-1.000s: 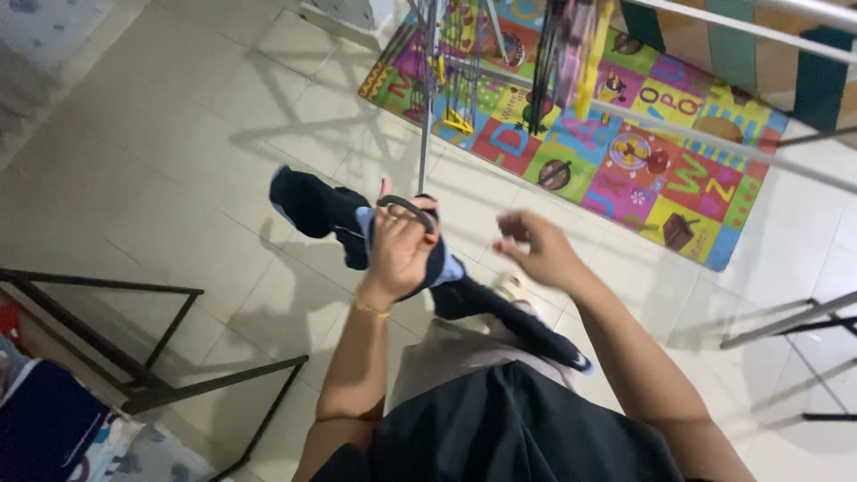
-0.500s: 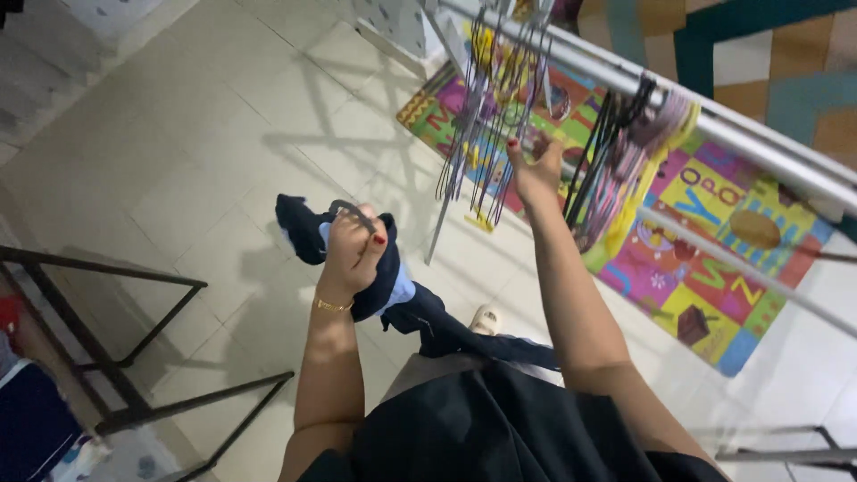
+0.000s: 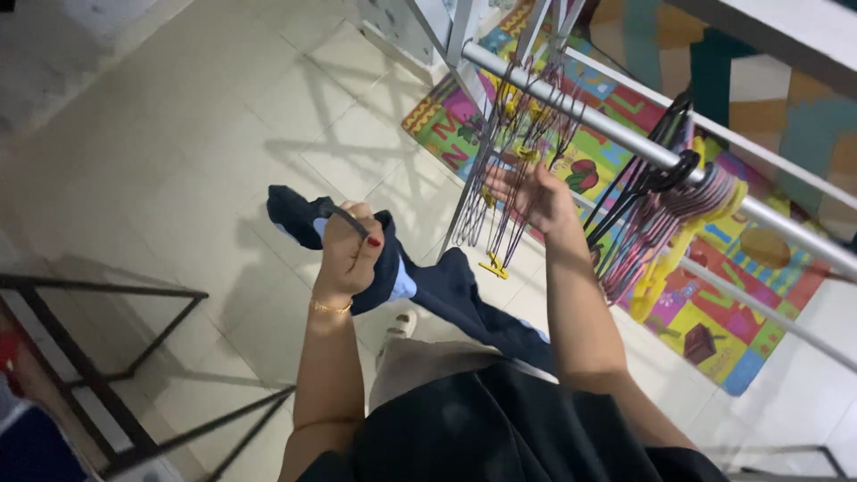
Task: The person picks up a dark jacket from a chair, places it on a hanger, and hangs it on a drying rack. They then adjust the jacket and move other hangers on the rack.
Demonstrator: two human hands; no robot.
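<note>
Head view, looking down over a tiled floor. The left hand (image 3: pixel 350 253) is closed in a fist around a bunched navy garment (image 3: pixel 446 290) with pale blue trim, together with a thin dark strap or hanger part (image 3: pixel 344 217) that crosses the top of the fist; which of the two cannot be told. The garment's free end hangs down and to the right, toward the person's dark clothing. The right hand (image 3: pixel 533 192) is spread open, fingers apart and holding nothing, its fingertips among a cluster of thin wire hangers (image 3: pixel 513 147) suspended from the rail of a metal drying rack (image 3: pixel 625 143). A second bundle, dark and pink hangers (image 3: pixel 656 210), hangs further along the same rail, and a yellow clip (image 3: pixel 493 266) dangles below the first cluster. As a judgement, a single hanger is best separated by pinching its hook at the rail, since the wires lie crowded and could lift together; the garment should stay gathered clear of the floor. Signs: under the rack lies a foam play mat (image 3: pixel 705 317) of bright square tiles in red, green, yellow, pink and blue, each bearing a large letter and a small picture. A dark metal frame (image 3: pixel 107 295) stands at lower left.
</note>
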